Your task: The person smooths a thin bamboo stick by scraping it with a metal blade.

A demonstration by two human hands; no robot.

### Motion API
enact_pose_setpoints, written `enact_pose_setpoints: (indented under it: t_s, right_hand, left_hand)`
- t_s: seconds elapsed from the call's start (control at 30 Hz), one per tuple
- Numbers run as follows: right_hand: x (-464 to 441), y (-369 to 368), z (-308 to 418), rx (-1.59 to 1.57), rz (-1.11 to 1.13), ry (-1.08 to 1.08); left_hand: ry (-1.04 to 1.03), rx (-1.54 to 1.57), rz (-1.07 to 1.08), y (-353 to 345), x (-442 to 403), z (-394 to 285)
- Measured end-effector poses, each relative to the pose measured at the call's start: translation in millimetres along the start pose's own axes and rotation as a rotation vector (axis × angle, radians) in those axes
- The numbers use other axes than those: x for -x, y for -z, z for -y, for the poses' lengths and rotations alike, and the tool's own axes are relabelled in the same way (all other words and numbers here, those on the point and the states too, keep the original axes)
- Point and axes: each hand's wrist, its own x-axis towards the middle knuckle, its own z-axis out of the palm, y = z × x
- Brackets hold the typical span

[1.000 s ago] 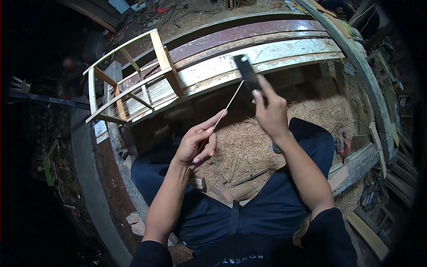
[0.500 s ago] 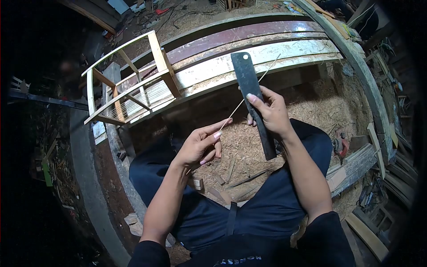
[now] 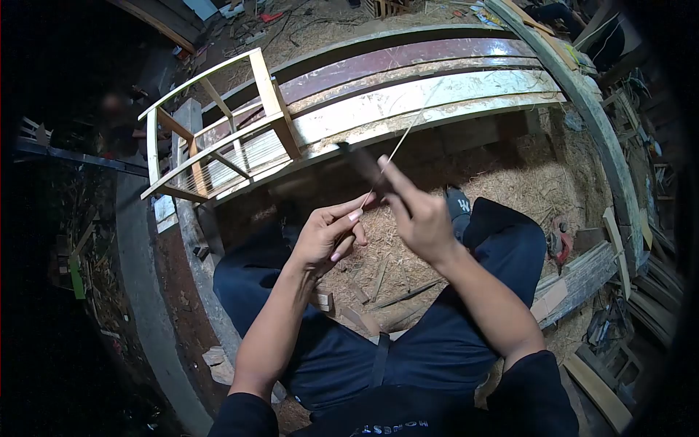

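My left hand [image 3: 320, 237] is closed, pinching a thin pale wooden strip [image 3: 409, 131] between thumb and fingertips. The strip slants up and to the right from there, past the bench's front edge. My right hand [image 3: 426, 226] grips a dark cleaver [image 3: 358, 162], whose blade is smeared by motion and points up and left. Its handle is hidden by the hand. Blade and right fingers are right at the strip, just above my left fingertips; whether the edge touches it I cannot tell.
A small slatted wooden frame [image 3: 211, 156] stands at the left end of the long plank bench [image 3: 349, 120]. Shavings and offcuts [image 3: 364, 291] cover the ground between my legs. A red tool [image 3: 561, 244] lies at the right by stacked timber. A person [image 3: 557, 18] is partly visible at upper right.
My right hand has swung left and lower, tilting the cleaver from nearly upright toward the left across the strip. My left hand has stayed almost still.
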Motion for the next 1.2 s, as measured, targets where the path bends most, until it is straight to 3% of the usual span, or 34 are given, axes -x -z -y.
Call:
enact_pose_setpoints:
  t_s: [0.1, 0.17, 0.33, 0.47, 0.63, 0.77, 0.9, 1.07, 1.2]
  right_hand:
    - [1.9, 3.1, 10.3, 0.133, 0.111, -0.007]
    - [-8.7, 5.3, 2.4, 0.156, 0.040, -0.114]
    - [6.1, -4.2, 23.8, 0.145, 0.209, 0.093]
    - [-5.3, -3.6, 4.8, 0.197, 0.046, 0.001]
    - [9.2, -11.4, 19.5, 0.139, 0.154, 0.177]
    - [-6.0, -7.1, 2.6, 0.193, 0.043, 0.048]
    - [7.9, -9.7, 19.7, 0.153, 0.156, 0.120]
    - [-4.5, -4.8, 5.7, 0.218, 0.057, 0.002]
    - [6.1, -12.3, 15.4, 0.157, 0.118, 0.136]
  left_hand:
    - [-0.013, -0.008, -0.014, 2.9, 1.6, 1.4]
    - [-0.008, 0.017, -0.006, 2.0, 3.1, 1.0]
    - [0.006, 0.091, -0.022, 11.8, -0.4, 3.2]
    - [-0.022, 0.163, -0.009, 1.2, 2.7, -1.2]
    - [0.009, 0.216, -0.030, 9.7, -0.1, 4.6]
    - [0.037, 0.294, -0.001, 0.8, 0.5, 1.9]
    - [0.061, 0.370, -0.079, 10.1, -2.2, 8.2]
    - [0.010, 0.345, 0.035, 4.4, -0.6, 3.5]
    - [-0.020, 0.348, 0.034, 4.9, -1.0, 5.7]
